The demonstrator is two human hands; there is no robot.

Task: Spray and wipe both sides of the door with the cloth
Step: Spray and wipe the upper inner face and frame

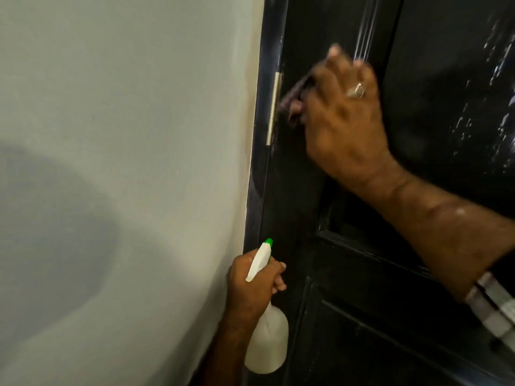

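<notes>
A glossy black panelled door (348, 274) fills the right half of the view, with wet white streaks on its upper right. My right hand (342, 115), wearing a ring, presses a dark cloth (295, 96) against the door close to the hinge side; the cloth is mostly hidden under the hand and blurred. Lower down, my left hand (250, 288) grips the neck of a white spray bottle (267, 341) with a green nozzle tip pointing up, held beside the door's edge.
A pale grey wall (125, 162) takes up the left half and meets the black door frame (259, 162). A silver hinge (273, 107) sits on the frame just left of the cloth. A checked sleeve (496, 310) shows at the right.
</notes>
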